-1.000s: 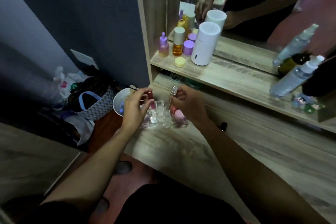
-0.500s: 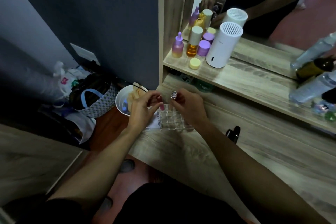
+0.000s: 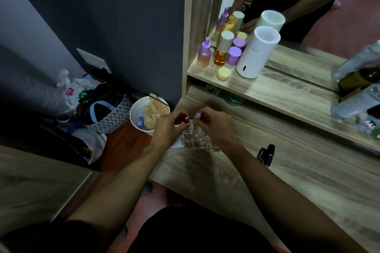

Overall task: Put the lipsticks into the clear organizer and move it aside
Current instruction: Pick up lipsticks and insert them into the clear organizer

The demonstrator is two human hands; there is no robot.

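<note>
The clear organizer (image 3: pixel 195 139), a grid of small square cells, stands on the wooden desk (image 3: pixel 287 170) near its left end. My left hand (image 3: pixel 166 129) grips a red lipstick (image 3: pixel 186 118) upright at the organizer's far-left corner. A silver-topped lipstick (image 3: pixel 197 114) is pinched in my right hand (image 3: pixel 213 127) above the far cells. One black lipstick (image 3: pixel 267 154) lies on the desk to the right, apart from both hands. The organizer's right side is hidden by my right hand.
A shelf (image 3: pixel 277 92) above holds purple and amber bottles (image 3: pixel 221 51), a yellow jar (image 3: pixel 224 73), a white cylinder (image 3: pixel 257 51) and clear spray bottles (image 3: pixel 357 98) before a mirror. A white bin (image 3: pixel 148 115) and bags (image 3: pixel 102 109) sit on the floor left of the desk.
Both hands have drawn together over the organizer's far edge, each still holding its lipstick. The camera view shifted left and down.
</note>
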